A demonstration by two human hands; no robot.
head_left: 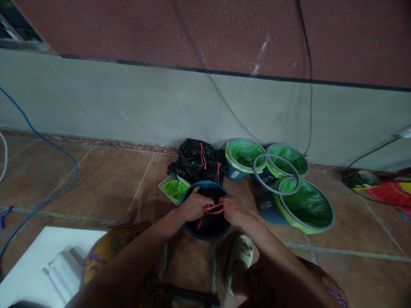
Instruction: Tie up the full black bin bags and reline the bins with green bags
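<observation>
A blue bin stands on the tiled floor right in front of me, with a black bag inside it. My left hand and my right hand are both closed over the bin's top, pinching the pink drawstring of the black bag between them. Just behind the bin lie tied black bags with pink strings. My foot in a pale slipper rests beside the bin.
A white tray of green bags sits left of the bin. Three blue bins lined with green bags and a loose grey ring stand to the right by the wall. A blue cable crosses the floor at left; a white box lies near me.
</observation>
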